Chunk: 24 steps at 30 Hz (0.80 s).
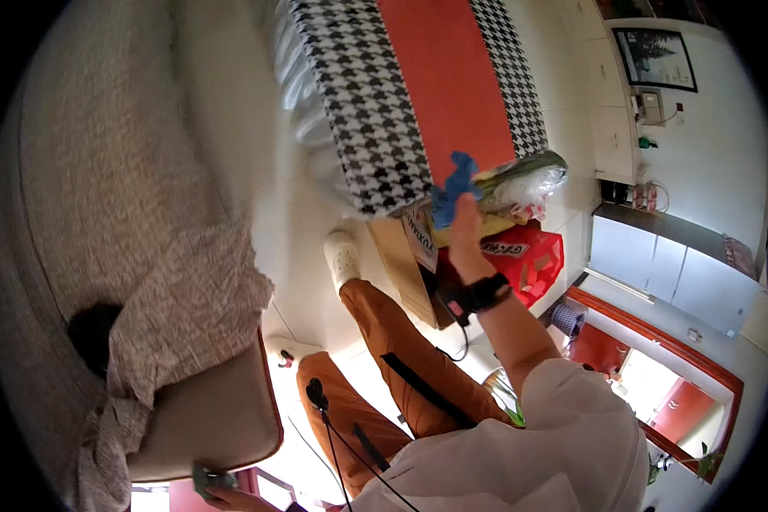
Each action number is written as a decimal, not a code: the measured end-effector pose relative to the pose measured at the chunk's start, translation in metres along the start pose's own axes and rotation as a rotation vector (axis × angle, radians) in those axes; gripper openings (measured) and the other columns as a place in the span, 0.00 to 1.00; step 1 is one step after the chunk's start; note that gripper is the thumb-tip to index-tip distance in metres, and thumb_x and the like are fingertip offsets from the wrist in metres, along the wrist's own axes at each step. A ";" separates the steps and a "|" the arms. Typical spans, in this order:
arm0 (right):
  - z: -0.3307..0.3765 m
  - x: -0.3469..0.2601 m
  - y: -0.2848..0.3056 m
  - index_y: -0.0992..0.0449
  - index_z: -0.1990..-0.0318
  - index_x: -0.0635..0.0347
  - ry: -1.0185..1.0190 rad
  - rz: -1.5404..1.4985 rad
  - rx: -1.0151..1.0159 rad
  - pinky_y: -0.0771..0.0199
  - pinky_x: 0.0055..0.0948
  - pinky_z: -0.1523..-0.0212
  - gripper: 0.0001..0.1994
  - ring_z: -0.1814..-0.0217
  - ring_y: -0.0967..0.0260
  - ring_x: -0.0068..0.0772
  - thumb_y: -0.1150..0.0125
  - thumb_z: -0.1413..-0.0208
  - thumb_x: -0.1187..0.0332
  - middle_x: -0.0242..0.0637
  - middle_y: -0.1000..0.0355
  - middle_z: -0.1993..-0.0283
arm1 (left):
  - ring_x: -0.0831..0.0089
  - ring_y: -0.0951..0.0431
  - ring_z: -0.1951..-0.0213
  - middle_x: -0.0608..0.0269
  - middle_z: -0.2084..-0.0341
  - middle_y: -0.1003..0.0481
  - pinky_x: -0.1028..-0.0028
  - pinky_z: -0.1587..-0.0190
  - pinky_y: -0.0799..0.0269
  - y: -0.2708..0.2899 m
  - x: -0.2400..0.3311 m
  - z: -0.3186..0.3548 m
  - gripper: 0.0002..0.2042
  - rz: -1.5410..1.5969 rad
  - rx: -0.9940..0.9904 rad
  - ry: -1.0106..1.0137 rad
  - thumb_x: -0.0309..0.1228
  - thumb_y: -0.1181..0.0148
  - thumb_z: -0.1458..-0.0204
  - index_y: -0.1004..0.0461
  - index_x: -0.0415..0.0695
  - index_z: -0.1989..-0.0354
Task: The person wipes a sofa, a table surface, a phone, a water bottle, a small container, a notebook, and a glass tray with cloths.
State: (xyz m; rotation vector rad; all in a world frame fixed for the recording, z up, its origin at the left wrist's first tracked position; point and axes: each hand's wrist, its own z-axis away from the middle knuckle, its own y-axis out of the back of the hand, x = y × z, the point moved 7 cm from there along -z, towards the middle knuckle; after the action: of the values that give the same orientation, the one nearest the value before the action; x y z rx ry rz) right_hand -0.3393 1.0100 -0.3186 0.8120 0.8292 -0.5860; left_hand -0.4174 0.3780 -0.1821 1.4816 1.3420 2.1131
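My right hand (464, 229), with a dark band on its wrist, is stretched out to the near end of a table. Its fingers are closed on a crumpled blue cloth (456, 186), held over the corner of the table's houndstooth and red cover (452, 85). Beside it lies a clear plastic bag with something long and green (529, 181). Low at the left, my left hand (229, 497) is partly cut off by the lower edge. It holds a grey-green cloth-like piece (206, 481) against the edge of a brown padded seat (209, 418).
Below the table end stand a cardboard box (410, 273) and a red bag (539, 264). A beige cover (188, 316) drapes over a sofa at the left. My legs in brown trousers (401, 358) stand between seat and box. White cabinets (648, 256) line the right.
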 end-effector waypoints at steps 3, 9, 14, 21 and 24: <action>-0.071 0.048 -0.031 0.46 0.41 0.59 0.417 0.410 -0.114 0.47 0.41 0.44 0.23 0.41 0.49 0.45 0.61 0.42 0.60 0.46 0.47 0.41 | 0.62 0.32 0.53 0.52 0.54 0.32 0.66 0.52 0.35 -0.040 0.019 0.033 0.22 -0.027 0.061 0.244 0.40 0.58 0.42 0.38 0.34 0.49; -0.112 0.032 -0.071 0.44 0.40 0.41 0.507 1.317 -0.531 0.56 0.59 0.42 0.24 0.34 0.60 0.52 0.57 0.45 0.52 0.36 0.57 0.34 | 0.60 0.37 0.49 0.45 0.48 0.41 0.67 0.46 0.42 -0.134 0.132 0.083 0.26 -0.199 -0.103 0.186 0.39 0.56 0.42 0.46 0.29 0.44; -0.225 0.071 0.079 0.41 0.43 0.54 0.133 1.067 0.387 0.45 0.55 0.47 0.23 0.39 0.54 0.60 0.54 0.46 0.57 0.49 0.50 0.38 | 0.65 0.33 0.58 0.51 0.57 0.34 0.70 0.52 0.39 -0.214 0.202 0.097 0.19 -0.159 -0.425 0.094 0.36 0.54 0.43 0.39 0.31 0.52; -0.133 0.003 -0.064 0.38 0.44 0.46 0.443 1.012 -0.385 0.49 0.53 0.43 0.22 0.37 0.56 0.55 0.51 0.49 0.60 0.43 0.49 0.38 | 0.76 0.37 0.68 0.63 0.70 0.33 0.75 0.63 0.39 -0.305 0.314 0.090 0.13 0.047 -0.575 -0.070 0.35 0.56 0.42 0.35 0.36 0.62; -0.151 0.015 -0.044 0.38 0.44 0.44 0.270 0.990 -0.439 0.51 0.48 0.40 0.22 0.35 0.55 0.44 0.52 0.48 0.61 0.41 0.51 0.36 | 0.79 0.40 0.73 0.67 0.75 0.36 0.78 0.70 0.42 -0.339 0.356 0.072 0.11 -0.006 -0.744 -0.216 0.35 0.57 0.42 0.36 0.38 0.67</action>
State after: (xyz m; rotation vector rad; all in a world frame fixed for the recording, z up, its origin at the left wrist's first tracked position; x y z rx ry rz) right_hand -0.4245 1.1059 -0.4114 0.7864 0.6545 0.5752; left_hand -0.6223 0.8296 -0.2193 1.3032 0.3950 2.0306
